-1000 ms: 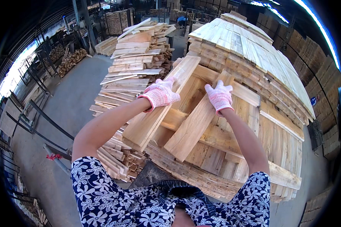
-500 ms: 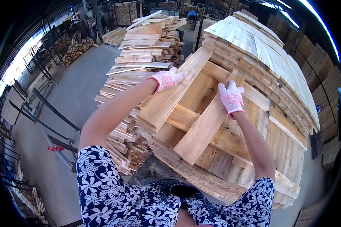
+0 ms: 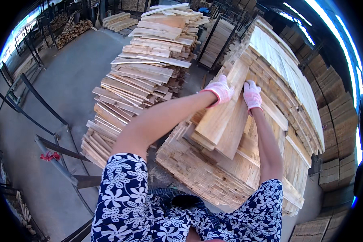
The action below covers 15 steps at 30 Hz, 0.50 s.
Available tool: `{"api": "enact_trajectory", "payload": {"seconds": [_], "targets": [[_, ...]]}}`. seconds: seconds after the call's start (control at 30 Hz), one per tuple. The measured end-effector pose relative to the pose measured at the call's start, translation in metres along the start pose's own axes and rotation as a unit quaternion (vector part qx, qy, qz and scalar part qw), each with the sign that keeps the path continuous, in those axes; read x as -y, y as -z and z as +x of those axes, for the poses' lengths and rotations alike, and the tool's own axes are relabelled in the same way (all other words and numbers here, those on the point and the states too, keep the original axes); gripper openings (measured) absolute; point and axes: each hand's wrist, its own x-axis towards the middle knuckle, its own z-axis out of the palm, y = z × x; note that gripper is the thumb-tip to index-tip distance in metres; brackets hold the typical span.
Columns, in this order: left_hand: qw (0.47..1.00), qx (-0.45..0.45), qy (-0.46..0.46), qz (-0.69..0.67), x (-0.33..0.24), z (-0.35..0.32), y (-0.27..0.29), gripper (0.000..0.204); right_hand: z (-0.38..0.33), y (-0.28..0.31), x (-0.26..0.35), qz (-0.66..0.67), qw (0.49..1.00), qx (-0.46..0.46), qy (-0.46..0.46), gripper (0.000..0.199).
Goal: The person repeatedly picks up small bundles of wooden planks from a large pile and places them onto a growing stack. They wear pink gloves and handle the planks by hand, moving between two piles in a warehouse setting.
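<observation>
Both my hands wear white-and-pink knitted gloves. My left hand (image 3: 221, 91) is closed on a wide wooden plank (image 3: 216, 126), which lies slanting on top of other boards. Just right of it, my right hand (image 3: 252, 96) grips the edge of a second wooden plank (image 3: 236, 133), with the thumb side against the wood. The two planks lie side by side, the left one partly overlapping the right one. Under them is a low stack of boards (image 3: 197, 161), with crosswise pieces on its top. My fingertips are partly hidden behind the planks.
A higher stack of pale boards (image 3: 286, 60) rises on the right. To the left stands a long, uneven pile of loose planks (image 3: 145, 70). A metal frame (image 3: 60, 161) with a red tie is at the lower left, on the grey floor (image 3: 72, 90). Dark stacks (image 3: 330, 101) line the far right.
My left hand has moved right with its plank, bringing it against the plank at my right hand and covering the gap between them. My view has shifted.
</observation>
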Motion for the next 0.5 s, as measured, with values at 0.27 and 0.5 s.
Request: {"api": "enact_trajectory", "payload": {"seconds": [0.27,0.5], "targets": [[0.954,0.04,0.186,-0.231,-0.028,-0.027,0.018,0.065,0.004,0.011,-0.001,-0.05,0.998,0.029,0.025,0.038],[0.923,0.142,0.29,-0.209,-0.038,0.002,0.007,0.073,0.011,0.016,-0.005,-0.017,0.995,0.086,0.043,0.047]]}}
